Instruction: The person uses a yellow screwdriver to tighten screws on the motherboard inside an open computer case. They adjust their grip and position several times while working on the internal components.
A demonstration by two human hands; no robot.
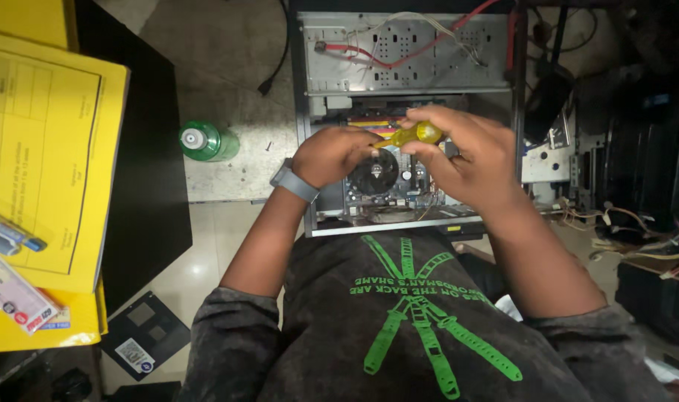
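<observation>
Both forearms rise from the lower part of the frame and converge just above its centre. The left hand (330, 155) is curled into a loose fist, knuckles up, a grey band on its wrist. The right hand (462, 156) sits slightly higher and right of it, fingers bent inward, pinching a yellow screwdriver handle (417, 135) between thumb and fingertips.

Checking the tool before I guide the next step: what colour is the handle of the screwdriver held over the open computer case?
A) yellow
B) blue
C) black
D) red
A: the right hand grips a translucent yellow screwdriver handle, with the left hand at its tip over the open case.
</observation>
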